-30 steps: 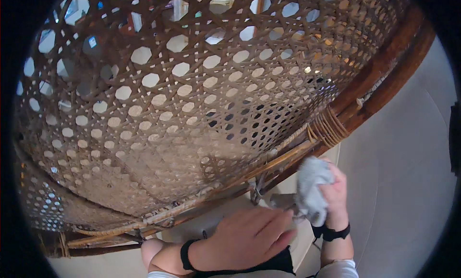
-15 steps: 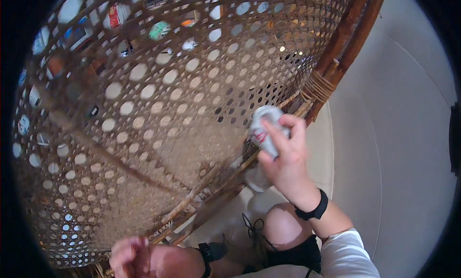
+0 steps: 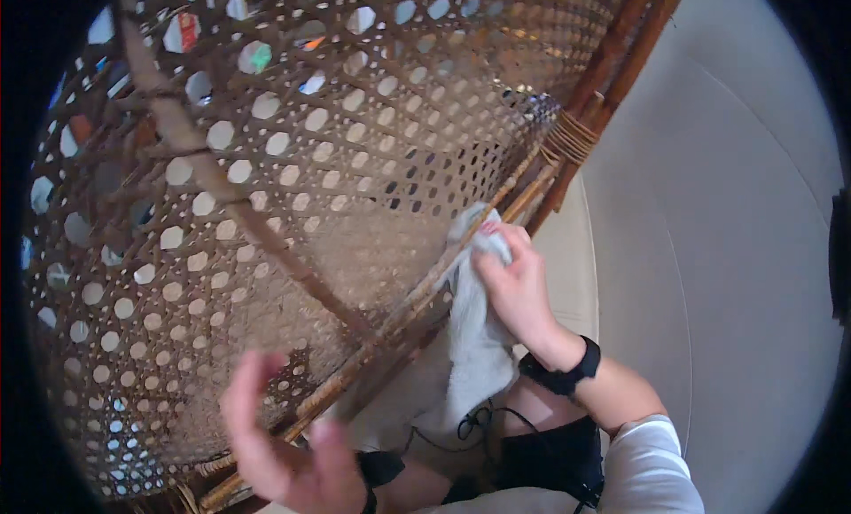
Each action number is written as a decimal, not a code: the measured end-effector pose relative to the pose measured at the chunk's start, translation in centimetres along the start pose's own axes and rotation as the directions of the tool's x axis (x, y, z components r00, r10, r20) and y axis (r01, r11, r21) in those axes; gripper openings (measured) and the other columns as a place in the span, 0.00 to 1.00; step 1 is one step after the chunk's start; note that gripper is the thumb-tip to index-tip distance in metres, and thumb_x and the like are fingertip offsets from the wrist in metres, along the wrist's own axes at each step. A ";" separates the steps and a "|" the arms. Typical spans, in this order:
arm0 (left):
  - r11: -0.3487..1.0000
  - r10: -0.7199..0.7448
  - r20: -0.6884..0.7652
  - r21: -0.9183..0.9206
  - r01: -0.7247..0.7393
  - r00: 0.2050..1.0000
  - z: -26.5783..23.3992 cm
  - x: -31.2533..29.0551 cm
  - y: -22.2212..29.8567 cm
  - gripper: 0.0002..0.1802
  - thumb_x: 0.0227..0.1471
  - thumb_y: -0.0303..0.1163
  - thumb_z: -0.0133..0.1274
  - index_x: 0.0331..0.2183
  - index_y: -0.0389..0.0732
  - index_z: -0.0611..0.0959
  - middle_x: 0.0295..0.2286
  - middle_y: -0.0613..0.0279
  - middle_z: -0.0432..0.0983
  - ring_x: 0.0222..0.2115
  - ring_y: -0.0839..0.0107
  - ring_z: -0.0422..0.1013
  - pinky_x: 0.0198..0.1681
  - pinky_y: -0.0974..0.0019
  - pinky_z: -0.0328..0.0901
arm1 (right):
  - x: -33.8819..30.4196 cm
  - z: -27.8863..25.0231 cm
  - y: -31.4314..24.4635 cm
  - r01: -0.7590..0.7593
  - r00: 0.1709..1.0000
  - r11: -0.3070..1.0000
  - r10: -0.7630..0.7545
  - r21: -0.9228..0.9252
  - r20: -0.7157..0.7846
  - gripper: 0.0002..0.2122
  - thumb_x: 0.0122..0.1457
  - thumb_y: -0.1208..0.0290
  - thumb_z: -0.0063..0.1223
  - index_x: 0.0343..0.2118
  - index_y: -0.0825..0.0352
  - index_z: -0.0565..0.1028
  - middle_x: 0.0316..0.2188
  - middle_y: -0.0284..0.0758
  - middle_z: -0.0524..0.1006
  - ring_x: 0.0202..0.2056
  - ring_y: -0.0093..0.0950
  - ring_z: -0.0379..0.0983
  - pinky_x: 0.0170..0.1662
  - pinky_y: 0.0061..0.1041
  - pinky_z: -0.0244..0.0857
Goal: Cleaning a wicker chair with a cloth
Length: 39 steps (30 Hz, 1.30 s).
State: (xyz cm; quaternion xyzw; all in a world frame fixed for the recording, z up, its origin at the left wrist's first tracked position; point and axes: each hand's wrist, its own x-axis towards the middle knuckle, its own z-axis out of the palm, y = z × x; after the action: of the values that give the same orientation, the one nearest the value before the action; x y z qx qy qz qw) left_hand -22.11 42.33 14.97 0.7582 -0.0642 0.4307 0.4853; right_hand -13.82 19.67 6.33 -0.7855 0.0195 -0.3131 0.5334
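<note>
My right hand (image 3: pixel 521 286) grips a pale grey cloth (image 3: pixel 476 341) and presses it against the cane-wrapped rim pole (image 3: pixel 448 258) of a large woven rattan piece (image 3: pixel 359 204). One end of the cloth laps over the pole; the rest hangs below the hand toward my lap. Close to the lower end of the same rim, my left hand (image 3: pixel 279 447) is raised with thumb and fingers apart, holding nothing. It is somewhat blurred.
Thick brown poles (image 3: pixel 612 79), bound with a cane wrapping (image 3: pixel 570 139), run along the upper right edge. A slanting wooden rod (image 3: pixel 222 181) crosses the weave. A smooth grey padded surface (image 3: pixel 700 212) lies to the right. Coloured items show through the holes.
My right hand has brought the bunched cloth down onto the rim pole, and the cloth now hangs unfolded. My left hand has risen and spread its fingers. The view has shifted slightly.
</note>
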 end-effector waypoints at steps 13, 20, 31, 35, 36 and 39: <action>0.957 -0.119 0.360 0.289 0.011 0.925 0.8 -0.4 1.1 0.27 0.34 0.26 0.59 0.42 0.32 0.75 0.21 0.59 0.69 0.21 0.69 0.65 0.25 0.69 0.61 | -3.8 9.1 -0.9 0.512 0.773 0.855 -0.502 0.086 0.387 0.27 0.42 0.79 0.53 0.51 0.59 0.68 0.43 0.45 0.64 0.46 0.40 0.62 0.48 0.34 0.59; 0.955 -0.190 0.267 0.274 0.115 0.945 2.1 -0.5 0.3 0.17 0.32 0.24 0.63 0.30 0.35 0.77 0.17 0.64 0.65 0.18 0.77 0.60 0.21 0.74 0.56 | 3.3 7.5 -3.3 0.189 0.933 0.884 -0.027 0.427 -0.358 0.16 0.55 0.78 0.44 0.48 0.71 0.62 0.39 0.37 0.67 0.40 0.26 0.65 0.46 0.27 0.60; 0.951 -0.108 0.198 0.307 0.043 0.974 0.8 -1.2 0.6 0.16 0.34 0.30 0.63 0.29 0.37 0.77 0.15 0.64 0.65 0.16 0.74 0.60 0.19 0.71 0.54 | 0.2 9.0 -3.0 0.818 0.568 0.569 -0.780 -0.077 0.264 0.24 0.42 0.80 0.49 0.48 0.64 0.69 0.40 0.37 0.66 0.43 0.37 0.63 0.44 0.31 0.63; 0.950 -0.120 0.207 0.308 0.052 0.971 0.8 -1.6 0.6 0.18 0.34 0.30 0.63 0.32 0.38 0.78 0.15 0.64 0.66 0.16 0.73 0.61 0.20 0.71 0.54 | -0.2 7.3 0.1 0.765 0.460 0.635 -0.656 0.108 0.599 0.18 0.43 0.79 0.49 0.41 0.62 0.73 0.39 0.35 0.67 0.38 0.36 0.66 0.38 0.31 0.66; 0.949 -0.109 0.216 0.313 0.037 0.970 0.7 -1.5 0.6 0.17 0.34 0.30 0.63 0.32 0.38 0.78 0.15 0.64 0.66 0.16 0.73 0.61 0.20 0.71 0.54 | -0.7 7.2 0.5 0.764 0.458 0.636 -0.654 0.110 0.602 0.18 0.43 0.79 0.49 0.41 0.62 0.73 0.39 0.35 0.67 0.38 0.36 0.66 0.38 0.31 0.66; 0.965 -0.040 0.244 0.263 -0.026 0.969 0.3 -1.0 -0.2 0.17 0.35 0.29 0.62 0.32 0.38 0.78 0.15 0.64 0.66 0.16 0.73 0.61 0.19 0.72 0.54 | -2.4 6.8 2.4 0.680 0.469 0.717 -0.586 0.153 0.660 0.17 0.42 0.79 0.49 0.39 0.63 0.74 0.37 0.36 0.70 0.36 0.36 0.67 0.38 0.32 0.66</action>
State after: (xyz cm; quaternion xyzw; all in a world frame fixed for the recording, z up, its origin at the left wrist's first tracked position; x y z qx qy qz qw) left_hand -22.47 41.88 14.09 0.8639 -0.0636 0.3360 0.3698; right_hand -11.53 25.07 1.57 -0.8256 -0.4447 -0.1827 0.2954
